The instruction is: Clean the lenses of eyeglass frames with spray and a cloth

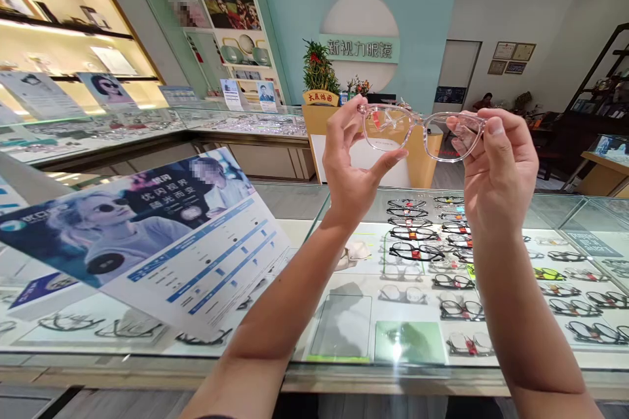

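A pair of eyeglasses (417, 119) with a clear frame is held up in front of me, above the glass counter. My left hand (351, 163) grips it at the left end, fingers at the upper corner and thumb stretched under the left lens. At the right end, my right hand (501, 167) pinches the frame corner between thumb and fingers. Some of the right fingers show through the right lens. The temples point away from me and are mostly hidden behind the lenses and hands.
Below lies a glass display counter (339, 373) with rows of glasses (417, 251) inside. A printed advertising card (147, 229) stands on it at the left. Further back are another display counter (246, 152), a wooden desk (319, 144) with a potted plant (320, 69), and a seated person.
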The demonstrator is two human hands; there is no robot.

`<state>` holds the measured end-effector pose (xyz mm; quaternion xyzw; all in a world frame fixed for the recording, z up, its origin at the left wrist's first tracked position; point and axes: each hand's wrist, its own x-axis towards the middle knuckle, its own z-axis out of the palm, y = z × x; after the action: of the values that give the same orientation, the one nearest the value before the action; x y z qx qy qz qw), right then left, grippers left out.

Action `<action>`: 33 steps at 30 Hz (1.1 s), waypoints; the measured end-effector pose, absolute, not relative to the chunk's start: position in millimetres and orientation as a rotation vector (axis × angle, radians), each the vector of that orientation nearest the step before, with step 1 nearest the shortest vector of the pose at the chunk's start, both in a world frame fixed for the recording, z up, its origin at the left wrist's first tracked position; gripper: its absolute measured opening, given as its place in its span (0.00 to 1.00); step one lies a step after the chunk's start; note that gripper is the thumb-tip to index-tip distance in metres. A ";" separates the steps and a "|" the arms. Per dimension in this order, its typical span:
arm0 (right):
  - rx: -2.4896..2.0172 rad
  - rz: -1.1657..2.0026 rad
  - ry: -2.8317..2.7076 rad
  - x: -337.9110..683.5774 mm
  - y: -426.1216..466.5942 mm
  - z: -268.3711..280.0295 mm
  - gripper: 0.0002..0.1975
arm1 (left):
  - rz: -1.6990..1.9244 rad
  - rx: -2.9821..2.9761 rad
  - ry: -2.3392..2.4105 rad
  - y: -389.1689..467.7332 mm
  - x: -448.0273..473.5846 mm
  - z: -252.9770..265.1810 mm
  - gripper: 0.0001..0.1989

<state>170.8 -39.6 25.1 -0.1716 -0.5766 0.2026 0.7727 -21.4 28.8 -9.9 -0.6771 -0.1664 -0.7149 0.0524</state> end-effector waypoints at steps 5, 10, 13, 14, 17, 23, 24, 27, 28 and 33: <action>-0.363 0.581 -1.205 170.2 -40.0 26.9 0.08 | -2.166 -2.080 -0.522 24.5 -20.7 -10.2 0.46; -0.355 0.605 -1.277 175.1 -34.5 24.5 0.08 | -2.251 -2.089 -0.513 19.9 -19.4 -8.3 0.44; -0.402 0.566 -1.318 179.5 -31.8 22.3 0.10 | -2.312 -2.158 -0.482 17.7 -20.7 -5.2 0.43; -0.417 0.552 -1.318 180.6 -31.1 21.7 0.10 | -2.330 -2.195 -0.463 17.4 -21.5 -4.0 0.43; -0.454 0.493 -1.339 182.9 -28.7 20.3 0.12 | -2.386 -2.320 -0.410 17.0 -23.2 -0.6 0.42; -0.490 0.539 -1.356 183.1 -25.1 19.0 0.12 | -2.589 -2.345 -0.281 13.2 -16.7 2.5 0.37; -0.500 0.560 -1.345 182.6 -25.4 19.1 0.12 | -2.613 -2.331 -0.285 11.8 -15.2 2.6 0.37; -0.528 0.599 -1.322 181.3 -26.7 19.8 0.12 | -2.679 -2.275 -0.321 6.0 -12.0 2.9 0.37; -0.539 0.610 -1.318 181.2 -27.1 19.9 0.12 | -2.702 -2.258 -0.334 3.8 -11.2 3.2 0.36; -0.600 0.708 -1.322 182.8 -24.0 17.7 0.13 | -2.836 -2.209 -0.430 -6.9 -6.9 5.2 0.37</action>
<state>182.8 -24.0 17.7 -0.2686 -0.5916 0.3165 0.6911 -6.9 -6.9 5.2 -0.5927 -0.1154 -0.7610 -0.2372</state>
